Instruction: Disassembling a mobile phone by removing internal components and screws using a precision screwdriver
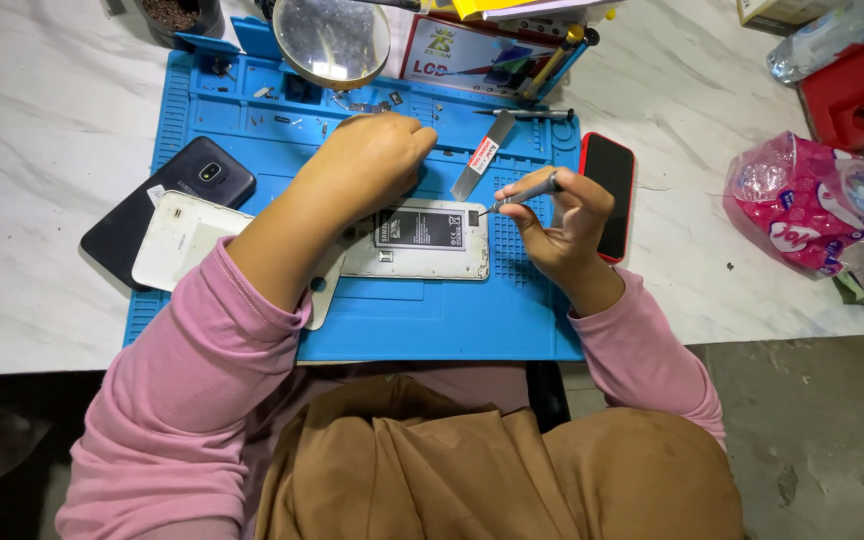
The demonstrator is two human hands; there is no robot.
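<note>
Sleeves of pink cloth frame the near edge of the view, and from them both hands reach out over a blue work mat point(422, 330) on the marble table point(32, 200). Between the hands lies an opened white phone point(417, 240), back off, its battery showing, its long axis running left to right across the mat. The right hand point(557, 225) sits just off the phone's right end, fingers pinched narrow around a slim metal tool point(522, 195) whose tip points leftward and touches the phone's upper right corner; this hand is the nearer to that corner. The left hand point(372, 160) is curled into a loose fist resting at the phone's upper left, knuckles up, so I cannot tell whether it holds anything. Left of it lie a white back cover point(182, 240) and a dark phone point(177, 185). Beyond the right hand lie a flat metal pry blade point(480, 160) and a red-edged phone point(610, 190); farthest, a magnifying glass point(332, 40).
</note>
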